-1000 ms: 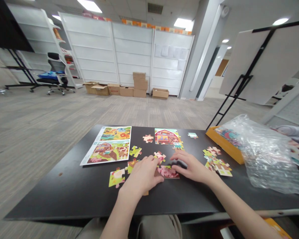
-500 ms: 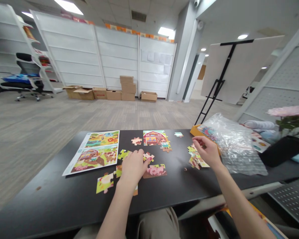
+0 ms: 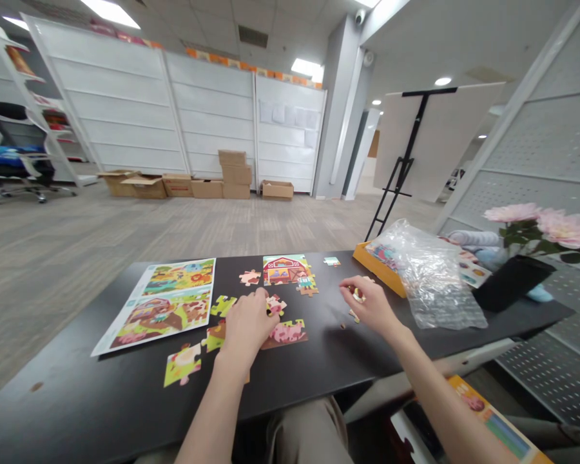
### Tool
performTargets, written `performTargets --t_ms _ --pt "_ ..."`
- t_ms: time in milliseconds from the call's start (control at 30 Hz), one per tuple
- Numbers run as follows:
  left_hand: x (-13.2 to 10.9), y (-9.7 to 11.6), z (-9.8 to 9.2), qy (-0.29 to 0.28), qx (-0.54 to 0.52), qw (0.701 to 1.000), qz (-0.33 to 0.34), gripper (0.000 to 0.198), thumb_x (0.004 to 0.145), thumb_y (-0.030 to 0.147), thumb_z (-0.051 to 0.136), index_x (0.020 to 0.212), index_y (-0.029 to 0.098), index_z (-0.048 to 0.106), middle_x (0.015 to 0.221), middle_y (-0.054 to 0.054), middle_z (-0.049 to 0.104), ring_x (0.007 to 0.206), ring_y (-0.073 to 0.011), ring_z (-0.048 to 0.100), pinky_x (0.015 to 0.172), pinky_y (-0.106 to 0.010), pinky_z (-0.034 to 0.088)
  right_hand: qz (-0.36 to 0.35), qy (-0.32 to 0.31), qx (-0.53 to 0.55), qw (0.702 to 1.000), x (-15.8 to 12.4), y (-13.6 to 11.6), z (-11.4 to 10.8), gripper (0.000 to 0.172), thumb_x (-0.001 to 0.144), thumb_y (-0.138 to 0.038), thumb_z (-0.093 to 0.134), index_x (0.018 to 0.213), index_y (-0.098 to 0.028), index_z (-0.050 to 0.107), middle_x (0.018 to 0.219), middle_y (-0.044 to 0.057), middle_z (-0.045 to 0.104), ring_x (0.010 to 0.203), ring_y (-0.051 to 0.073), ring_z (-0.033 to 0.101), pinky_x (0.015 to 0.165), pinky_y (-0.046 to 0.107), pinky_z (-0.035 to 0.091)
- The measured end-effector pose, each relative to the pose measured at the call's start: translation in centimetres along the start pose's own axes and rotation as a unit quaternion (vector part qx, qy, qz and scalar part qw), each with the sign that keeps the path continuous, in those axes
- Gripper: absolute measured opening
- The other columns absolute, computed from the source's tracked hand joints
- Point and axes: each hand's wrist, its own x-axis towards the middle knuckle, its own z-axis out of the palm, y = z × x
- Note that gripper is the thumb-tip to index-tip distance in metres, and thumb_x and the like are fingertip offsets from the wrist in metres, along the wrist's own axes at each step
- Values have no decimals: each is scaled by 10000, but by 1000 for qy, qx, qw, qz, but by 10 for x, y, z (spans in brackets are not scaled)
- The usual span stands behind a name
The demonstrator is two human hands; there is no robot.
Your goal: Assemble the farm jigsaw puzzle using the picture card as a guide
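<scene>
My left hand (image 3: 245, 317) is closed over the middle of the black table, its thumb and curled fingers on a brown-spotted puzzle piece (image 3: 276, 304). Joined pig pieces (image 3: 288, 332) lie just right of it. Curled in a pinch, my right hand (image 3: 368, 303) hovers by a small pile of puzzle pieces (image 3: 354, 316), mostly hidden beneath it; what its fingertips hold cannot be made out. Beyond both hands is a joined red barn section (image 3: 285, 269). A chicken section (image 3: 182, 365), a green piece (image 3: 223, 305) and a pink piece (image 3: 250, 278) surround the left hand.
The printed picture sheet (image 3: 160, 306) lies at left. At right are a yellow box (image 3: 379, 270), a crumpled clear plastic bag (image 3: 430, 277) and a black flowerpot (image 3: 512, 283) with pink flowers. One pale piece (image 3: 332, 261) sits near the table's far edge (image 3: 236, 257).
The view has turned to the right, so the scene shifts left. My right hand has moved left relative to the piece pile, and its fingers are more curled. My left hand stays over the pieces.
</scene>
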Motion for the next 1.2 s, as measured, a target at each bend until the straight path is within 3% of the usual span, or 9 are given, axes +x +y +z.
performTargets --t_ms 200,333,433,533,633,800,967,1100,1200 --pt "-2 -1 5 128 -96 982 98 349 817 320 660 1139 207 587 1036 -73 712 983 -266 676 832 -360 499 26 -192 185 963 48 -44 47 210 913 -414 640 927 -204 637 838 18 708 704 153 648 676 282 503" --pt "-2 -2 6 169 -119 970 130 358 802 280 677 1138 210 576 1076 -78 707 996 -268 675 852 -374 516 42 -293 335 894 72 -45 77 342 818 -459 744 897 -211 521 774 -6 690 694 159 671 635 267 507" --pt "-1 -3 8 186 -115 966 136 349 802 258 687 1130 212 575 1057 -77 711 990 -270 678 853 -388 529 60 -324 376 866 79 -39 92 397 786 -472 766 895 -220 478 688 -38 664 609 148 652 565 243 475" --pt "0 -6 12 190 -123 962 154 377 841 273 684 1192 217 557 1106 -78 706 1034 -270 671 881 -402 538 64 -329 338 879 81 -28 87 367 793 -447 755 934 -221 503 671 -36 681 606 160 665 572 252 487" --pt "-1 -10 16 184 -131 954 195 437 871 282 682 1274 222 523 1241 -90 670 1156 -277 625 961 -423 524 71 -323 245 911 84 -10 61 288 807 -401 731 944 -216 558 711 -3 728 674 186 705 632 276 515" --pt "-3 -13 15 168 -120 958 201 281 912 239 639 1187 206 587 1197 -79 693 1129 -268 634 954 -429 523 106 -309 164 931 90 17 21 266 822 -440 683 899 -190 629 771 44 752 706 199 707 663 291 532" --pt "-3 -13 13 154 -99 967 179 185 940 244 612 1122 212 628 1117 -60 725 1050 -254 666 880 -402 530 81 -299 82 947 93 44 16 188 815 -354 664 867 -184 726 808 44 761 728 193 692 670 271 521" --pt "-3 -13 12 130 -90 971 181 143 959 246 586 1089 216 637 1079 -46 731 1008 -243 670 847 -390 526 145 -190 39 970 95 75 16 159 834 -276 624 892 -176 733 859 68 786 812 213 725 764 278 540" --pt "-3 -12 12 120 -85 973 179 136 967 253 579 1081 215 641 1068 -47 733 998 -237 670 837 -377 521 188 -203 -14 961 93 89 16 133 824 -221 639 896 -173 741 887 73 795 820 209 735 753 258 538"
